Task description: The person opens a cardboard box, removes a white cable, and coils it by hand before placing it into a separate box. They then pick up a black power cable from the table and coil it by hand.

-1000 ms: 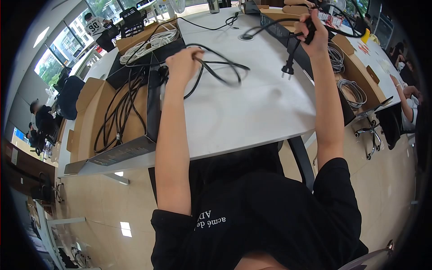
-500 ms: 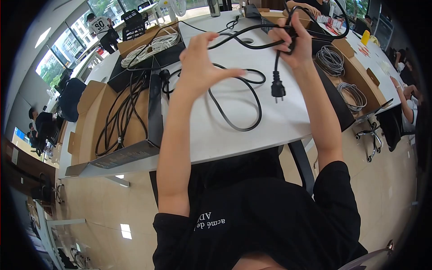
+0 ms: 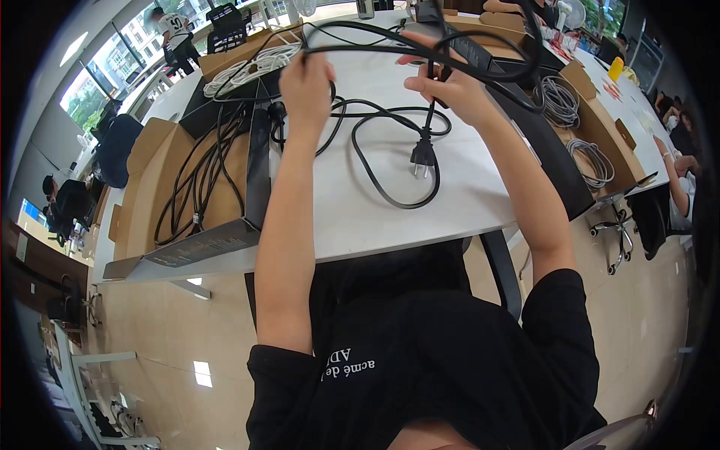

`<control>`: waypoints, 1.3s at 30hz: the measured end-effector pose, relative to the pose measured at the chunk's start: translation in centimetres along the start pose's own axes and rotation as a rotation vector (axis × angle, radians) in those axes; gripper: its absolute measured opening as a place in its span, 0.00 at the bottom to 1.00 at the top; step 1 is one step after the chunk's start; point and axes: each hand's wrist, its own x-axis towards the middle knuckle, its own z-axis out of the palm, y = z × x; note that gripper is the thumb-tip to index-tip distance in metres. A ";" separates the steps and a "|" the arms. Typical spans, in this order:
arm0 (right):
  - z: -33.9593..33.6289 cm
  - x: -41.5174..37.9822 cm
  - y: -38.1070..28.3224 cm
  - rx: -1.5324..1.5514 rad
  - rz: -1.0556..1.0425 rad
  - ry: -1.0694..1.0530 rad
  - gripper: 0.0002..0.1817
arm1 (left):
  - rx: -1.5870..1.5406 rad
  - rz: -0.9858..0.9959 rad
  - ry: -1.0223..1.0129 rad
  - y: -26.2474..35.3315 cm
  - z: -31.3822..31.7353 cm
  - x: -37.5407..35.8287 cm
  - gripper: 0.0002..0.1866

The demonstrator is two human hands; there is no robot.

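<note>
My left hand point(image 3: 307, 91) is closed around a stretch of black power cable, its fingertips partly hidden. To its right, my right hand point(image 3: 452, 88) grips the same power cable point(image 3: 367, 49), thumb and fingers bent about it. Loops of it arch above both hands. Below the right hand hangs the cable's two-pin plug point(image 3: 422, 154), prongs down. On the white tabletop point(image 3: 375, 232) under it lies a loose cable loop point(image 3: 405, 205). A second black plug point(image 3: 277, 110) sits beside the left box, near my left wrist.
An open cardboard box point(image 3: 161, 154) at left holds black cables point(image 3: 201, 180). Behind it are bundled white cables point(image 3: 259, 69). The right box point(image 3: 611, 154) holds coiled grey cables point(image 3: 559, 103). Other people sit or stand in the background, one at the far right edge.
My left hand, open before, has closed on the cable. My right hand has moved left and slightly down with the cable, and the hanging plug has shifted left too.
</note>
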 end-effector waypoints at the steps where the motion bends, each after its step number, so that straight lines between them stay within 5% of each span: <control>1: -0.1 0.0 -0.3 -0.117 0.053 0.004 0.31 | -0.116 -0.029 0.037 0.0 -0.5 0.4 0.16; 7: 0.1 -0.2 1.6 -0.099 -0.024 0.140 0.18 | -0.423 -0.255 0.179 -0.9 -1.3 1.1 0.13; 13: -0.6 0.2 -1.4 -0.253 -0.295 0.254 0.14 | -0.250 -0.081 -0.049 -1.3 -0.7 0.2 0.12; 20: 2.4 -0.6 -2.0 -0.178 -0.059 0.101 0.12 | -0.292 -0.502 -0.498 0.1 0.3 -0.8 0.18; 23: 3.4 -1.3 0.8 0.007 0.103 0.057 0.11 | -0.368 -0.429 -0.535 -1.1 0.6 -1.2 0.18; 28: 4.5 -1.0 3.8 -0.086 0.230 -0.045 0.15 | -0.275 -0.635 -0.496 -0.7 0.1 -1.0 0.15; 34: 2.4 0.5 -1.2 0.079 0.375 0.062 0.18 | -0.418 -0.815 -0.345 -0.9 0.3 -0.9 0.15; 39: 1.9 0.7 -1.5 0.136 0.418 0.036 0.18 | -0.248 -0.843 -0.616 -0.2 0.9 -1.8 0.17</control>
